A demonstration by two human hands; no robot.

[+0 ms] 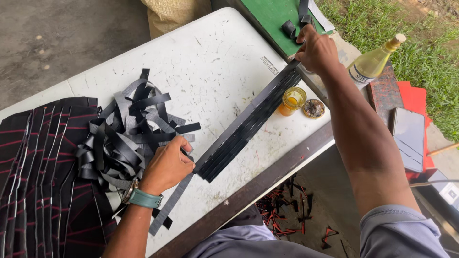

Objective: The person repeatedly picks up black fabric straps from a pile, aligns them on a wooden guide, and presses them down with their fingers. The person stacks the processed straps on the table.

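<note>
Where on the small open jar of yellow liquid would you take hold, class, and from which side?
Grip the jar around its glass wall, not its open rim. It stands upright, uncapped, so a level sideways grip is least likely to spill it. Come from the table's near edge: the strip bundle lies close on one side, the lid sits on the other, and the right hand is beyond it.

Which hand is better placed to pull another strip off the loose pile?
Left. The left hand lies right beside the loose pile of black strips; the right hand grips the bundle of strips at the table's far edge.
</note>
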